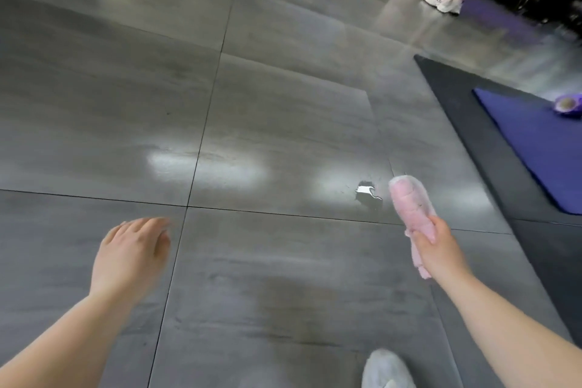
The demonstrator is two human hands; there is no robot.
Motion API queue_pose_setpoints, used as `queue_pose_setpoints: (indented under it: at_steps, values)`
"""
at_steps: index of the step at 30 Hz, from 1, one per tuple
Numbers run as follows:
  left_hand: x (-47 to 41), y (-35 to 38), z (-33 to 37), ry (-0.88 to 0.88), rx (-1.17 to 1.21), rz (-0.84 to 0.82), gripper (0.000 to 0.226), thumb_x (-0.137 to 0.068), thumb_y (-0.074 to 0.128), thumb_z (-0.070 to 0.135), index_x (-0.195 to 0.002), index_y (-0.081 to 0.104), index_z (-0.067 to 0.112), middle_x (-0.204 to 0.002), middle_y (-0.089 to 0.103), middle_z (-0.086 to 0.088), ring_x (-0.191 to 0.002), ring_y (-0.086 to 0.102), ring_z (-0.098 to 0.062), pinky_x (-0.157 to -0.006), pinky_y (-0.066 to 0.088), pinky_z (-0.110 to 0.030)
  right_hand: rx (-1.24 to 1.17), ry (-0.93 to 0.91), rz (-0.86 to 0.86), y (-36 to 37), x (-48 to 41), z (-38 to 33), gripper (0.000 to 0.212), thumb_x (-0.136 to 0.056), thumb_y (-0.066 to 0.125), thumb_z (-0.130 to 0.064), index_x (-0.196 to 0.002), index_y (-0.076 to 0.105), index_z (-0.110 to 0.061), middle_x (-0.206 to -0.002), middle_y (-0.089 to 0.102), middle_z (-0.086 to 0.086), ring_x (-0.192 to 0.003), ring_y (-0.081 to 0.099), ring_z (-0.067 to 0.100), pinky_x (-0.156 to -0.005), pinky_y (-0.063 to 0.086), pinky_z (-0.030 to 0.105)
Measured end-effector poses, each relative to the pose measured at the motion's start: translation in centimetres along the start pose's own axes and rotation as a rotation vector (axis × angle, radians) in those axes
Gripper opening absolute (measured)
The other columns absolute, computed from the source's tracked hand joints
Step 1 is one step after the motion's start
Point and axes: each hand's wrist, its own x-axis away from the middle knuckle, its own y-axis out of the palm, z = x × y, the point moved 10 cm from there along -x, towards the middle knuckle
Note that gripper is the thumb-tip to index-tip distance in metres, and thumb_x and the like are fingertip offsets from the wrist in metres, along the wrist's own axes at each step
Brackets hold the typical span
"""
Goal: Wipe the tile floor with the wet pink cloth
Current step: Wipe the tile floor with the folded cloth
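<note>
At 3 o'clock, black mat [472,123] edged the glossy grey tile floor [126,104]; bare tiles ran toward 11. Right hand [441,249] gripped rolled pink cloth [409,201] at 4, puddle [367,194] beside it. Left hand [132,255] at 8, fingers loose.

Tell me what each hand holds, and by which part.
The right hand holds the rolled pink cloth, its grip around the lower half, the upper end sticking out free. The left hand holds nothing.
</note>
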Motion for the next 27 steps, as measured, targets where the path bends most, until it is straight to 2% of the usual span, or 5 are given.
queue_pose_setpoints:
  at_steps: [11,14,18,23,27]
  values:
    - [1.6,11.3,3.1,-0.205,-0.067,-0.132,0.042,-0.08,0.039,0.035,-0.099,0.067,0.01,-0.1,0.068,-0.022,-0.093,0.059,-0.047,-0.082,0.045,-0.055,0.015,0.352,0.073,8.7,-9.7,15.8,0.043,-0.091,0.046,-0.021,-0.133,0.04,-0.014,-0.135,0.045,0.02,-0.121,0.043,0.039,-0.092,0.042,0.046]
    - [0.8,12.4,3.7,-0.277,-0.098,-0.152,0.063,-0.071,0.027,0.048,-0.097,0.067,0.006,-0.097,0.067,-0.026,-0.091,0.059,-0.049,-0.083,0.045,-0.06,0.088,0.209,-0.024,14.2,-9.3,12.2,0.049,-0.088,0.052,-0.022,-0.135,0.037,-0.015,-0.144,0.035,0.021,-0.122,0.043,0.039,-0.092,0.042,0.045]
    - [-1.8,13.4,9.3,-0.284,-0.138,-0.137,0.046,-0.079,0.04,0.034,-0.106,0.064,0.006,-0.108,0.065,-0.023,-0.1,0.058,-0.047,-0.084,0.045,-0.055,0.168,-0.306,-0.153,20.3,-5.8,3.8,0.073,-0.049,0.078,-0.038,-0.113,0.049,-0.023,-0.103,0.066,0.012,-0.09,0.052,0.029,-0.063,0.055,0.036]
    - [-5.4,18.6,13.9,-0.242,-0.088,-0.168,0.04,-0.084,0.057,0.008,-0.123,0.053,0.007,-0.135,0.049,-0.017,-0.123,0.046,-0.04,-0.1,0.035,-0.05,0.131,-0.663,-0.091,18.7,-8.4,3.0,0.04,-0.064,0.048,-0.031,-0.103,0.051,-0.027,-0.101,0.051,-0.001,-0.083,0.044,0.02,-0.068,0.038,0.028]
    - [-8.0,22.7,13.4,-0.239,-0.076,-0.162,0.051,-0.085,0.056,0.018,-0.133,0.041,0.011,-0.147,0.034,-0.014,-0.136,0.03,-0.033,-0.111,0.024,-0.045,0.136,-0.374,0.071,13.9,-16.5,10.3,0.048,-0.063,0.04,-0.028,-0.108,0.054,-0.018,-0.094,0.07,0.016,-0.072,0.063,0.036,-0.062,0.051,0.036]
